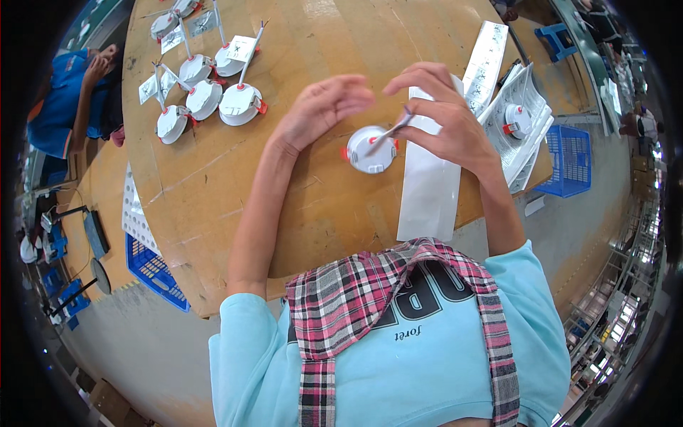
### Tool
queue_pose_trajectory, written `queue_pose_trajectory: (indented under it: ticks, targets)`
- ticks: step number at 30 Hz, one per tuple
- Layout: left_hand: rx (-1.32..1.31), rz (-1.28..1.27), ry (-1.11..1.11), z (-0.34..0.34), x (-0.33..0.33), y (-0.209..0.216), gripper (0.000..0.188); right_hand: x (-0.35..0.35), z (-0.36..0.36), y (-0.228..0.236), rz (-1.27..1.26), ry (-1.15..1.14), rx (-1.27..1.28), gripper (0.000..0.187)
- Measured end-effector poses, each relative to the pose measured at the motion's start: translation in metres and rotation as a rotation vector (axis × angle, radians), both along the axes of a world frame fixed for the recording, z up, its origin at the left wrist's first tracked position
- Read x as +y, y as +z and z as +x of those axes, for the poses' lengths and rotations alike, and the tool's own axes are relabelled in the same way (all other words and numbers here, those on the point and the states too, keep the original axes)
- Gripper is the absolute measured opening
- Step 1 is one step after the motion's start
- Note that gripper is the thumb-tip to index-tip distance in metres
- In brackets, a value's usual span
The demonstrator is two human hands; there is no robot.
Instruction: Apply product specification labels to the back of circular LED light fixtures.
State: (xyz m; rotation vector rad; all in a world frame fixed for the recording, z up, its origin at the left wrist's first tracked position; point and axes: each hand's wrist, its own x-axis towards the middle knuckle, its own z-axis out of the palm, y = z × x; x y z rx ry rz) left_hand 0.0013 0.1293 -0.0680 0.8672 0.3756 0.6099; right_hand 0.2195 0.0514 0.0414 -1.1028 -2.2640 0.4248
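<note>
A round white downlight [372, 158] with red clips lies on the table in front of me. Its short cable [388, 133] slants up toward my right hand [445, 117], whose thumb and fingers pinch the blurred upper end. Whether a small label is also between those fingers I cannot tell. To the left of the cable, my left hand [324, 107] hovers with fingers stretched out and nothing visible in them. Under my right hand runs a long white backing strip [429, 192], reaching past the table's near edge.
At the far left stand several finished-looking downlights [240, 104], some with printed tags on their cables. A strip of printed labels [486, 60] lies at the far right. Beside it, a paper stack [523, 153] carries another downlight [518, 121]. Blue baskets [571, 160] flank the table; a co-worker [60, 103] sits left.
</note>
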Motion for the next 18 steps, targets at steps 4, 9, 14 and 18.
queue_pose_trajectory:
  ticks: [4, 9, 14, 18]
  targets:
    - [0.004, 0.05, 0.285, -0.022, -0.012, 0.01, 0.05, -0.01, 0.002, 0.009, 0.037, -0.082, 0.048, 0.017]
    - [0.368, 0.586, 0.327, -0.004, -0.074, 0.053, 0.04, -0.005, -0.016, 0.0, -0.055, -0.049, 0.146, 0.018]
    - [0.706, 0.733, 0.428, -0.017, -0.093, 0.025, 0.023, 0.004, -0.039, 0.008, -0.242, 0.026, 0.042, 0.016]
    - [0.815, 0.232, 0.794, -0.032, -0.106, 0.017, 0.02, -0.009, -0.051, 0.024, -0.661, 0.15, 0.032, 0.011]
